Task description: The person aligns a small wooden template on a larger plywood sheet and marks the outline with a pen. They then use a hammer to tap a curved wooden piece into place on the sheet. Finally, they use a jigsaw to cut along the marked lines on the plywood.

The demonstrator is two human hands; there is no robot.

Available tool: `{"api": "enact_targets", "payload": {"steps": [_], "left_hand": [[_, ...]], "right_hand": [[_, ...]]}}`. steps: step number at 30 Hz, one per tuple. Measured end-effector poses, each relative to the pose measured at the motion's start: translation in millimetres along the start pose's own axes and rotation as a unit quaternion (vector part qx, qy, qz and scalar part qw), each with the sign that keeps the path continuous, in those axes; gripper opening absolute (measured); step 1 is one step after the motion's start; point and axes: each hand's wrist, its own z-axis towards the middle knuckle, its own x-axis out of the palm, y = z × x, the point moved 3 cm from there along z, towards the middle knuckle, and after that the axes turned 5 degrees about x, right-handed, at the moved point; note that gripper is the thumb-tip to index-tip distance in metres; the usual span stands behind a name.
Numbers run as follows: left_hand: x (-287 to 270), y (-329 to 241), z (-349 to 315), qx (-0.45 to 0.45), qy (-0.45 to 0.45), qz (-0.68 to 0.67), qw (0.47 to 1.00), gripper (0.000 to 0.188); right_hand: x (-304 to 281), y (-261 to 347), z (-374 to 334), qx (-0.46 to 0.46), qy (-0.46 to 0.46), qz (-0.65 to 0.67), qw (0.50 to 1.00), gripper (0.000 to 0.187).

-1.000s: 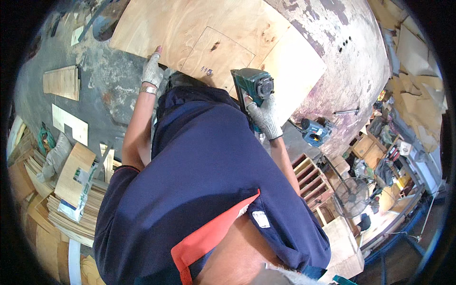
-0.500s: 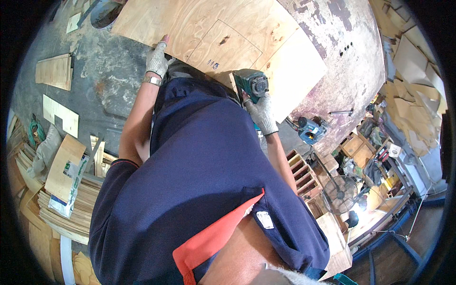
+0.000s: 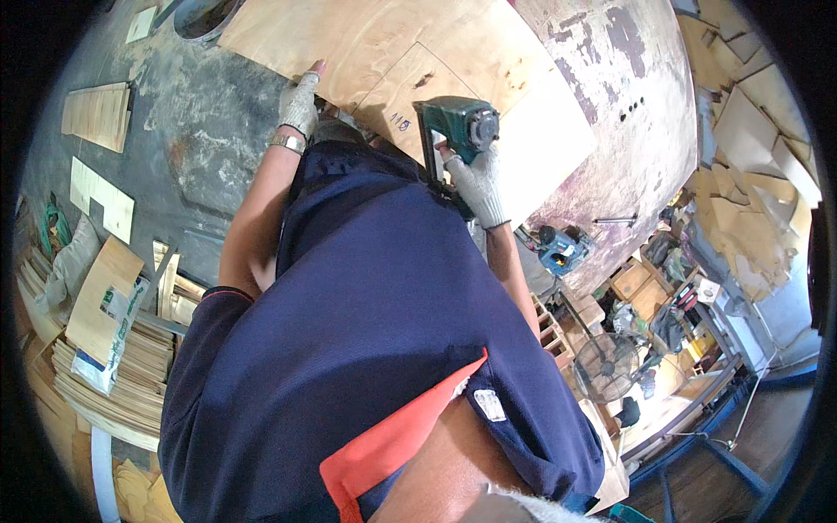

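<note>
Large pale-brown plywood panel [image 3: 375,44] lies far of the person's dark blue shirt [image 3: 349,261], near edge towards the body, thin drawn lines on top. Left hand [image 3: 299,105], in a grey-white knit glove with bare thumb tip, is at the panel's near left edge; thumb over the top, other fingers hidden, so can't tell how tightly it closes. Placement probably steadies that side.

Right hand [image 3: 479,185], same glove type, is wrapped around the handle of a dark green and black handheld nailer [image 3: 458,122], held at the panel's near side, right of the left hand. Handle grip likely keeps the tool's weight under control and a finger close to the trigger. Can't tell if the nose touches wood.

Right of the panel: blue and black corded power tool [image 3: 562,250] and slim silver rod [image 3: 615,220], apart from the panel, probably put there to stay within reach. Left: light wood strips [image 3: 100,113], a notched pale board [image 3: 103,199], and nearer, a stack of thin boards [image 3: 109,379], presumably piled flat to save room.
</note>
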Motion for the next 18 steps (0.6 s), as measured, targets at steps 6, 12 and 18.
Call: {"api": "enact_targets", "payload": {"steps": [6, 12, 18], "left_hand": [[-8, 20, 23, -0.001, -0.027, 0.024, 0.999, 0.068], [-8, 20, 22, -0.004, -0.015, 0.013, 1.000, 0.064], [5, -1, -1, 0.022, -0.047, 0.028, 0.998, 0.050]], "right_hand": [[17, 27, 24, -0.011, 0.006, -0.121, 0.993, 0.036], [21, 42, 31, -0.011, 0.007, -0.155, 0.988, 0.036], [23, 45, 32, -0.008, 0.003, -0.134, 0.991, 0.032]]}}
